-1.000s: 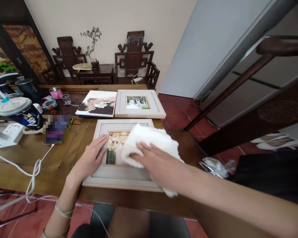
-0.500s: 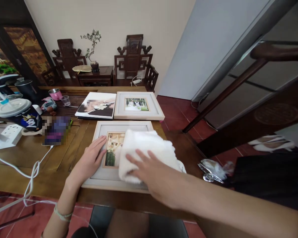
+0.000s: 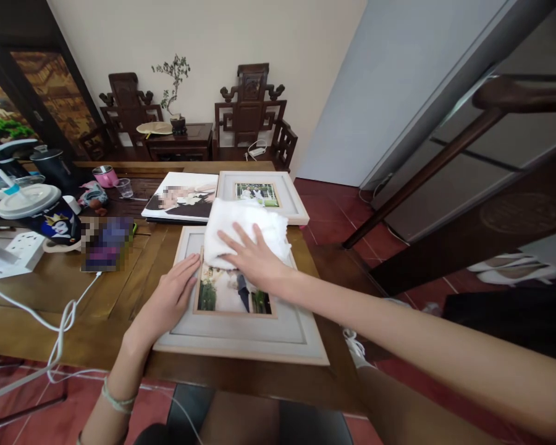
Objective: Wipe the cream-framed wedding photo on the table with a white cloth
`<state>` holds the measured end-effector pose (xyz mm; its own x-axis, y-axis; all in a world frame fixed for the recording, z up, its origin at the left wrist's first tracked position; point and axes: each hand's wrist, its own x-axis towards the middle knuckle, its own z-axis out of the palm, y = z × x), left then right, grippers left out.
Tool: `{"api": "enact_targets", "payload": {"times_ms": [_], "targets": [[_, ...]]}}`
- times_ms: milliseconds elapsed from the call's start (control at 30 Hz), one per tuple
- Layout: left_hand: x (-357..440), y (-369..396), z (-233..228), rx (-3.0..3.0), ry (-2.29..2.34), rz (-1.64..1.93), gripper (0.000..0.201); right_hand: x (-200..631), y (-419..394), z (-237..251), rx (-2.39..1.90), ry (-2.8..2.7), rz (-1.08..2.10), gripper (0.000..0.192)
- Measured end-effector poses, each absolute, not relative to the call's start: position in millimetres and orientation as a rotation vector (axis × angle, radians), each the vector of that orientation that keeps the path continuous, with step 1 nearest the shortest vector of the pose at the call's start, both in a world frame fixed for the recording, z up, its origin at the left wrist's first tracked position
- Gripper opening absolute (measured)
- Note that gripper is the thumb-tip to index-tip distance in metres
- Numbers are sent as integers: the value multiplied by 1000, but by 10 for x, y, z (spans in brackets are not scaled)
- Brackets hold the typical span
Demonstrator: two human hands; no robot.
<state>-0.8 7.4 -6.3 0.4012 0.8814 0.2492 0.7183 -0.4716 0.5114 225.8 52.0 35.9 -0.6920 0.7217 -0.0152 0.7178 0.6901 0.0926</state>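
Left hand [image 3: 169, 300]: fingers flat on the frame [image 3: 241, 334], steadying its left edge; nothing grasped.
Right hand [image 3: 252, 256]: fingers spread, cloth [image 3: 241, 225] pressed at the far edge.
Wiping: even pressure is best kept, frame held still.

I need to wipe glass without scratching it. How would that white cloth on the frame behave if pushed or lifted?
The white cloth looks fluffy and bunched under the right hand, so it is probably soft and floppy. It would likely slide easily on the picture frame, which the left hand steadies.

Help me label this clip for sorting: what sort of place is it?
Most likely a living room in a home: carved wooden chairs flank a small potted plant by the wall, and framed photos lie on a cluttered wooden table.
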Motion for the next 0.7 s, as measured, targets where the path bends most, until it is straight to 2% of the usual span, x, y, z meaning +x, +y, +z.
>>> {"api": "enact_targets", "payload": {"times_ms": [167,367,433,567,700], "targets": [[-5,53,-74,2295,1389,792,45,2131,436,412,1181,2789,25,63],[-28,63,-92,2330,1391,743,44,2119,-308,819,937,2556,-494,85],[-28,68,-91,2337,1400,720,43,2175,-498,968,856,2534,-602,83],[-16,44,-53,2323,1389,724,44,2246,-654,1045,784,2598,-652,79],[-18,-32,31,2226,1375,696,51,2192,-485,853,867,2606,-555,83]]}}
